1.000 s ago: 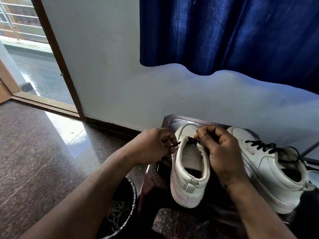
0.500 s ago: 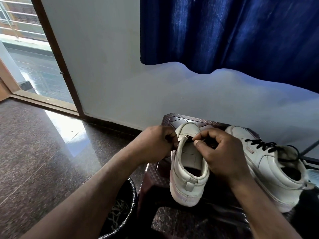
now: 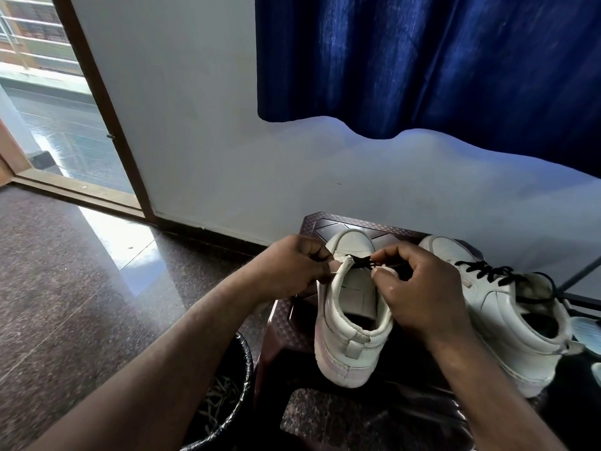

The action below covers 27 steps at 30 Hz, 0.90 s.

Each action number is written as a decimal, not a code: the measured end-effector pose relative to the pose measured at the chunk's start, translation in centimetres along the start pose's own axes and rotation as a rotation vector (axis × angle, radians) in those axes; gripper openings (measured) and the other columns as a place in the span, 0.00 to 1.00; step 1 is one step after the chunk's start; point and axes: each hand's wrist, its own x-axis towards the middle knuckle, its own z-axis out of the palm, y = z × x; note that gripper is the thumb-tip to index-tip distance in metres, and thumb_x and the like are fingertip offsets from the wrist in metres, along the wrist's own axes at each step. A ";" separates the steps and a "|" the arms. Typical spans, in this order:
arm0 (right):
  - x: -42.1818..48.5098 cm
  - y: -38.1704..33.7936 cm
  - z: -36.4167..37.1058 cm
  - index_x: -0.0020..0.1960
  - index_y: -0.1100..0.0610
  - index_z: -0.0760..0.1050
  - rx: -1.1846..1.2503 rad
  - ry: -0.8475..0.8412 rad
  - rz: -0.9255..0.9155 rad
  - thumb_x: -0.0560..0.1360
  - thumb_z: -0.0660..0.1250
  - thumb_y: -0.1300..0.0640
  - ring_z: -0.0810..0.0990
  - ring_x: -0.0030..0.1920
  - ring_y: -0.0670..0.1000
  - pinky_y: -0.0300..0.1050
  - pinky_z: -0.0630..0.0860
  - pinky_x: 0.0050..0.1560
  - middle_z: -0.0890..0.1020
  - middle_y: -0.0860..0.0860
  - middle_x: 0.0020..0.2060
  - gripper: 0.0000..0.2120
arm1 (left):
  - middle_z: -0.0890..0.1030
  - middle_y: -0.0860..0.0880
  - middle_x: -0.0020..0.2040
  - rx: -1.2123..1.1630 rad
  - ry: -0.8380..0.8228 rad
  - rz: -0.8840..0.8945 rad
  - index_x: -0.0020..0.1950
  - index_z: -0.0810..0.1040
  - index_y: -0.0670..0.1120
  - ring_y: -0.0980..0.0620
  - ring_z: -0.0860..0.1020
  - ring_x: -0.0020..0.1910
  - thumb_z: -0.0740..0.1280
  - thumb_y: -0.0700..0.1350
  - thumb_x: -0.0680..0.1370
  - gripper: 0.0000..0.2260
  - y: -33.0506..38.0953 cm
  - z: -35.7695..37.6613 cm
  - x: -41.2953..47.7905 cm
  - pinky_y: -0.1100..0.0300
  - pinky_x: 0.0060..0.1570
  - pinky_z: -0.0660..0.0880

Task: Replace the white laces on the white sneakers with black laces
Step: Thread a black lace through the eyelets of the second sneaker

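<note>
Two white sneakers stand on a dark brown stool [image 3: 312, 224], toes toward the wall. The left sneaker [image 3: 349, 323] has a short stretch of black lace [image 3: 359, 259] across its lowest eyelets. My left hand [image 3: 289, 266] grips the sneaker's left eyelet edge, fingers curled. My right hand [image 3: 419, 288] pinches the black lace at the right eyelet edge, thumb and forefinger together. The right sneaker [image 3: 507, 307] carries a black lace [image 3: 484, 271] threaded up its front.
A black-lined bin [image 3: 227, 388] holding pale tangled strands sits on the polished stone floor by the stool's left side. A white wall and a blue curtain [image 3: 422, 60] rise behind. An open doorway [image 3: 58, 125] lies far left.
Both hands have shifted slightly on the left sneaker; my right thumb and forefinger now pinch the lace nearer the lowest eyelets. The sneakers have stayed in place.
</note>
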 end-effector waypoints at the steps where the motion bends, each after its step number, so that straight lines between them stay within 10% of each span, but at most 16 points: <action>1: 0.0 0.1 0.0 0.44 0.47 0.84 0.003 0.000 0.013 0.71 0.75 0.59 0.79 0.36 0.36 0.25 0.69 0.37 0.82 0.39 0.33 0.07 | 0.78 0.53 0.29 0.031 0.007 -0.013 0.42 0.83 0.45 0.48 0.71 0.35 0.73 0.45 0.81 0.09 0.0 0.0 0.1 0.58 0.36 0.69; 13: -0.4 0.8 -0.1 0.43 0.45 0.85 0.065 0.035 0.038 0.71 0.74 0.59 0.78 0.28 0.43 0.33 0.71 0.33 0.82 0.37 0.31 0.09 | 0.81 0.47 0.36 -0.134 0.024 -0.095 0.52 0.82 0.38 0.47 0.76 0.38 0.73 0.43 0.81 0.08 -0.1 0.3 0.3 0.60 0.34 0.72; 27: -0.5 0.6 0.3 0.46 0.46 0.86 0.048 0.040 0.048 0.72 0.73 0.58 0.78 0.29 0.40 0.31 0.66 0.32 0.82 0.38 0.31 0.08 | 0.81 0.62 0.31 0.472 0.231 0.095 0.42 0.79 0.52 0.63 0.77 0.31 0.65 0.36 0.76 0.11 0.6 0.3 0.3 0.65 0.34 0.74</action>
